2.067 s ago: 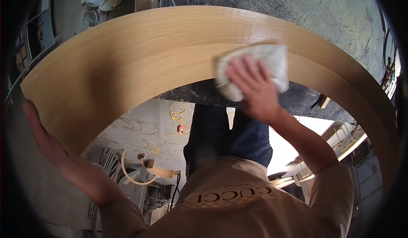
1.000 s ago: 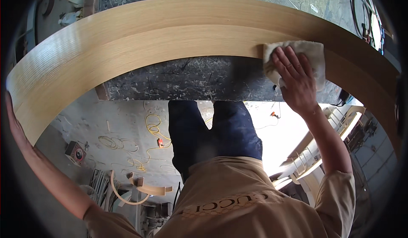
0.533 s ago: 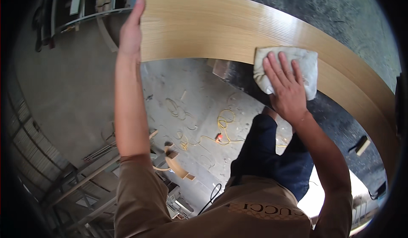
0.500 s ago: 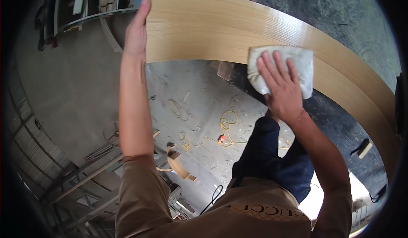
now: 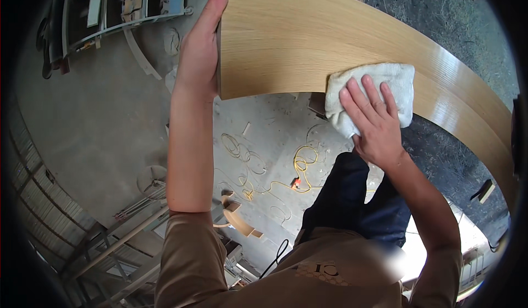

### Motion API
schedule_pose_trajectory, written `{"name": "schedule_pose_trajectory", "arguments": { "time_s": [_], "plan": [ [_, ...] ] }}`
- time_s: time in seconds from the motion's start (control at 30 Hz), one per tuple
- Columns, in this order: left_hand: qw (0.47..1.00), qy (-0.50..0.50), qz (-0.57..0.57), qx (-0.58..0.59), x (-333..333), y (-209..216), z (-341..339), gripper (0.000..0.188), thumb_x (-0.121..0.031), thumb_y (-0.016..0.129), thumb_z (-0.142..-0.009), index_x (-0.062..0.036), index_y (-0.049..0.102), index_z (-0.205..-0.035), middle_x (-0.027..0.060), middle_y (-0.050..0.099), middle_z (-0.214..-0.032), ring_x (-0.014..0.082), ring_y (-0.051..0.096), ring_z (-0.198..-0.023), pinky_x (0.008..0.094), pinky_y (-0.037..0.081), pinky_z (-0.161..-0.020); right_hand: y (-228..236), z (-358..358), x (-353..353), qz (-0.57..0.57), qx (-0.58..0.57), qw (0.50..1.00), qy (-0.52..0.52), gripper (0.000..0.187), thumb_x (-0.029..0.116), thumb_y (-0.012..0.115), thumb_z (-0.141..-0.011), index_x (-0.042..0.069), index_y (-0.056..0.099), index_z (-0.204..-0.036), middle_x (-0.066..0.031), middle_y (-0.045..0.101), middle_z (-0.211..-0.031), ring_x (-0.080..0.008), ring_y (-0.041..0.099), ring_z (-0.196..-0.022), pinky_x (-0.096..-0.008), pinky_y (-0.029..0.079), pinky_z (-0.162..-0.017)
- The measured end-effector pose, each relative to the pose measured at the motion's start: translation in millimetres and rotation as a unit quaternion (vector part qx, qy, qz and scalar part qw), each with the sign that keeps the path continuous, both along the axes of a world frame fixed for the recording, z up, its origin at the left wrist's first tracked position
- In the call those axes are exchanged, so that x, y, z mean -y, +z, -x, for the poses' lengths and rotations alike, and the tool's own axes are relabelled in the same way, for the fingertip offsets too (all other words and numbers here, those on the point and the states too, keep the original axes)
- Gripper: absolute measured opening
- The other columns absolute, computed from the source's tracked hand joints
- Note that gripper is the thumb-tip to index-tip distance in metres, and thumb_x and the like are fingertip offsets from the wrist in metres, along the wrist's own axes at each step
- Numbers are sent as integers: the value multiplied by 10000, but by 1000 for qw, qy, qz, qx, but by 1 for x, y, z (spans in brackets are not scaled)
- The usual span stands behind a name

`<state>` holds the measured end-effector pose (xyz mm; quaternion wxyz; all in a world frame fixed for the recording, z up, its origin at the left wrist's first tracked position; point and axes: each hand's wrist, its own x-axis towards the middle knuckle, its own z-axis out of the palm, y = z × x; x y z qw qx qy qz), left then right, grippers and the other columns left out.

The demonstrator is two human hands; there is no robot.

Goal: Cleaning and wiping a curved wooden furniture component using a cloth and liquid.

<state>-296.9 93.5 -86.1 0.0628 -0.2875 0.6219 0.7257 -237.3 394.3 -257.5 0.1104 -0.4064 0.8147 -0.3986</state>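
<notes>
A long curved wooden panel (image 5: 275, 39) with a light grain runs from the upper left across to the right side. My left hand (image 5: 201, 55) grips its left end, palm against the end face and thumb up along the edge; the other fingers are hidden. Under my right hand (image 5: 377, 121) lies a folded white cloth (image 5: 400, 82), pressed onto the panel's near edge. The right fingers stretch over the cloth, slightly apart, and the thumb sits at its lower edge. Part of the cloth hangs past the panel's edge.
Beneath the panel is a dark worktop (image 5: 440, 148) with a small wooden block (image 5: 487, 191) on it. A yellow cord (image 5: 300, 162) lies coiled on the concrete floor. A shelf rack (image 5: 118, 19) stands at upper left; curved wooden pieces (image 5: 239, 220) lie lower down.
The panel's left end and my left hand have shifted right and look larger. My right hand and the cloth have moved slightly right and down in view. The background has shifted a little too.
</notes>
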Motion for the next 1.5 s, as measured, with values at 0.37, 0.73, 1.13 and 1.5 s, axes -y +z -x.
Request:
{"name": "schedule_pose_trajectory", "arguments": {
  "time_s": [0.37, 0.73, 1.13, 1.5],
  "plan": [
    [976, -28, -213, -45, 22, -2, -11, 631, -514, 387, -1158, -14, 534, -1513, 118, 657, -1448, 238, 664, -1281, 383, 531, -1086, 17, 9, 17, 17, 0, 1000, 21, 923, 175, 725, -789, 169, 418, -1660, -22, 344, -1756, -241, 295, -1629, -504, 166, -1337],
    [966, 16, -259, 1, 0, 9, -3, 623, -487, 317, -1168, -19, 534, -1517, 181, 644, -1453, 334, 666, -1269, 439, 527, -1123, 99, 58, 94, 219, 76, 973, -1, 895, 272, 791, -787, 168, 475, -1618, -50, 378, -1730, -286, 324, -1609, -523, 238, -1307],
    [986, 25, 160, 37, -21, 16, -6, 577, -433, 361, -1176, -3, 505, -1533, 131, 632, -1451, 231, 671, -1261, 393, 547, -1075, 106, 111, 109, 232, 29, 970, -68, 935, 204, 830, -793, 146, 436, -1639, -77, 427, -1700, -300, 376, -1582, -521, 263, -1302],
    [968, -18, 250, 6, -28, 23, -10, 515, -343, 358, -1163, -37, 451, -1566, 120, 598, -1462, 211, 636, -1285, 365, 510, -1083, 123, 127, 125, 255, -12, 965, -60, 808, 317, 814, -880, 147, 490, -1600, -37, 432, -1700, -287, 355, -1593, -561, 269, -1290]
  ]
}}
